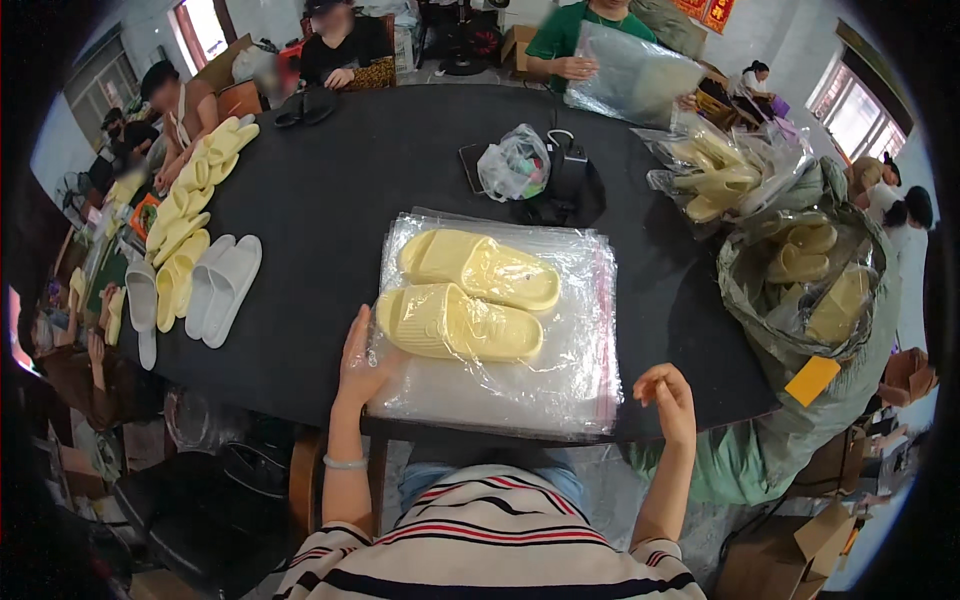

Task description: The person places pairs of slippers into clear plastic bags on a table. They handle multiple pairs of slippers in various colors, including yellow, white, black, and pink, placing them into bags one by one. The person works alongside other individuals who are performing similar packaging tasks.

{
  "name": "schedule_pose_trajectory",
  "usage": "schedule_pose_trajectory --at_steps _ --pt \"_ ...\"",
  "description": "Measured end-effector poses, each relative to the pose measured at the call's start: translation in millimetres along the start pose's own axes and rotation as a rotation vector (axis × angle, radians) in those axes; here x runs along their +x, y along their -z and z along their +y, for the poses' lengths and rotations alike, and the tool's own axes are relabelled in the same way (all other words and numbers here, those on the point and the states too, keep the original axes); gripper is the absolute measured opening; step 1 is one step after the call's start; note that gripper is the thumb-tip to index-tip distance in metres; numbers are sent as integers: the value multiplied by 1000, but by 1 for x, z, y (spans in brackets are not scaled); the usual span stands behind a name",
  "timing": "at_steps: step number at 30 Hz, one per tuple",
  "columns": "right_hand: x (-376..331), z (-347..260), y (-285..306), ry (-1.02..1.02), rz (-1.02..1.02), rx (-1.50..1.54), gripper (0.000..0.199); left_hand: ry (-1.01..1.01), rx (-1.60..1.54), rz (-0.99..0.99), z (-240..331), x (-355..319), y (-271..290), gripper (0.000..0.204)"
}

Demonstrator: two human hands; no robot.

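Observation:
A pair of yellow slide slippers (470, 318) lies in a clear plastic bag, toes to the left, on top of a stack of clear plastic bags (480, 395) in front of me. My left hand (366, 362) rests against the left edge of the bag by the lower slipper's toe, its fingers stretched out and part of it behind the film. Just off the stack's lower right corner, my right hand (664, 395) hovers apart from the bags. Its fingers are curled together and nothing shows in them.
Yellow slippers (190, 205) and grey slippers (224, 290) line the black table's (320, 190) left side. Bagged slippers (720, 175) and a green sack (745, 290) are at the right. Mid-table sits a crumpled plastic bag (515, 165). Across it, a green-shirted person (585, 45) holds a clear bag.

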State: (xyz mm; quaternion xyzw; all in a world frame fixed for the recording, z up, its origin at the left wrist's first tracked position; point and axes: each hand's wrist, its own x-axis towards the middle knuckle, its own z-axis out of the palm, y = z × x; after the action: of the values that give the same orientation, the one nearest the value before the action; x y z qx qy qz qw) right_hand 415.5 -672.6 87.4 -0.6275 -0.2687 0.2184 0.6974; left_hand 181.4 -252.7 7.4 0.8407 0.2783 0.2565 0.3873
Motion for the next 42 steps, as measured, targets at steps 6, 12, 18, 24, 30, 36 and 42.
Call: schedule_pose_trajectory --at_steps 6,12,18,24,30,36,42 --pt "11 -26 -74 250 -249 -907 19 -391 236 269 1 -14 31 46" --pt "30 9 -81 297 -35 -525 8 -529 264 230 28 -11 43 18" --pt "32 -13 -46 312 -101 -521 9 -508 238 85 45 -28 47 15" --pt "16 -2 -3 -86 -209 -295 20 -252 281 -237 47 -61 69 24" --pt "66 0 -25 362 -543 -925 39 -180 -76 -144 83 -39 61 36" --pt "131 -2 -80 462 -762 -1047 79 -322 145 -5 62 -5 -20 53" --pt "167 44 -127 599 -782 -1058 77 -335 395 -42 45 -11 -42 61"
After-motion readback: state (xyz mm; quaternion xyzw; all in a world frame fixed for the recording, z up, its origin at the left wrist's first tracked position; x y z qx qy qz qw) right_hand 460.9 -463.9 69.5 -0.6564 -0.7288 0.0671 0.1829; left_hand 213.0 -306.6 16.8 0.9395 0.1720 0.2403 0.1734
